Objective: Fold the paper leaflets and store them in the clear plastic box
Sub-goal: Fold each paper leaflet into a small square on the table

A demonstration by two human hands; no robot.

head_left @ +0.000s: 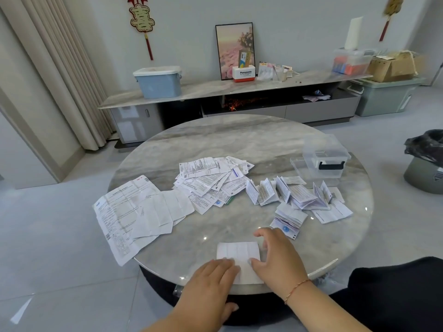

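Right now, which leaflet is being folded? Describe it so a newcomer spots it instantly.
On the round marble table, look at the near edge. A small white leaflet lies there alone, with the left hand and right hand resting on it. Unlike the printed heaps farther back, it shows a blank, creased face.

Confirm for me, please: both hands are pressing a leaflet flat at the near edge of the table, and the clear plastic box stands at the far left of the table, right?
Not quite. The head view shows the clear plastic box at the far right of the table, not the left. The rest holds: the left hand and right hand press the leaflet flat at the near edge.
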